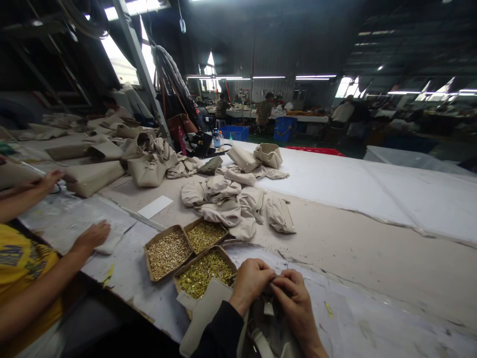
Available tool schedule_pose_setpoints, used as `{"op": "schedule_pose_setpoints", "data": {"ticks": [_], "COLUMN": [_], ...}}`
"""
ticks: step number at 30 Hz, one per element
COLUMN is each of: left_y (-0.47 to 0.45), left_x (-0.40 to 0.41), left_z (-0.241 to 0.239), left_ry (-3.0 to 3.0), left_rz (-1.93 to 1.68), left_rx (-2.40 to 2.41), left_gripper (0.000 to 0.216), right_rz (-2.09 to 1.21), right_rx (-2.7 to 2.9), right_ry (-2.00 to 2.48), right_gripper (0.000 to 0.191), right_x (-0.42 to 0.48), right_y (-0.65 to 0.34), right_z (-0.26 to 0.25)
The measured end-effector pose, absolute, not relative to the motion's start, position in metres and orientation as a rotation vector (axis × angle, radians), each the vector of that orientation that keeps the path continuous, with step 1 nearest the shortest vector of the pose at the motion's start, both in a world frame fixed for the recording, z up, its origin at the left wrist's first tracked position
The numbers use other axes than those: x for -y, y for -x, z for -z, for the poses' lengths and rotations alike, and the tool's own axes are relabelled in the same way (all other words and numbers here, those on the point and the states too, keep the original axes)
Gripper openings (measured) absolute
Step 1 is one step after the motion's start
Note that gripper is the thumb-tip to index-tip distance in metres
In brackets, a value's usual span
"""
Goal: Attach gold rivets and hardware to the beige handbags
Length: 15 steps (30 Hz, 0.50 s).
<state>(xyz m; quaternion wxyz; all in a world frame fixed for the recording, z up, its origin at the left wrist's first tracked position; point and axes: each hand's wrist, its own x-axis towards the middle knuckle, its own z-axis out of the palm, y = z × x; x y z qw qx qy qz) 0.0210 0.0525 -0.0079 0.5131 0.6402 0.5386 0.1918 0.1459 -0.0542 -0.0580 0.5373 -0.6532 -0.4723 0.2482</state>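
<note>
Standing at a long table (pixel 372 258) in a big, dim workshop. The person's two hands are bunched together right at the near edge: left hand (pixel 250 282) curled into a loose fist, right hand (pixel 294 293) with fingers bent in, both pinching at a beige bag piece (pixel 203 313) that hangs off the table toward their lap. Whatever small bit sits between the fingertips is too hidden to make out.

Just left of the hands are three shallow cardboard trays (pixel 168 252) packed with small gold-coloured hardware, the nearest one touching the bag piece. Behind the trays there's a loose pile of beige bags (pixel 238 204), and more of them stacked further back on the left.

On the left side a co-worker in a yellow shirt (pixel 22 263) has one hand (pixel 91 236) flat on a pale sheet and another hand (pixel 48 180) further up the table. More people sit at benches way in the back.
</note>
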Motion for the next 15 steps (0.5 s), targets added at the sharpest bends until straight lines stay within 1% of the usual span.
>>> {"op": "schedule_pose_setpoints", "data": {"ticks": [6,15], "left_y": [-0.0201,-0.0213], "left_x": [-0.0522,-0.0530], "left_z": [0.0100,0.0043], "left_ry": [-1.545,-1.566], "left_rz": [-0.468,-0.449], "left_rx": [-1.283,-1.292], "left_gripper": [0.017,0.017], "right_rz": [-0.591,-0.685], "right_rx": [1.117,1.030], "right_ry": [1.596,1.505], "right_gripper": [0.013,0.010], "right_x": [0.0531,0.0497], "right_y": [-0.1437,-0.1457], "right_z": [0.0529,0.0606]}}
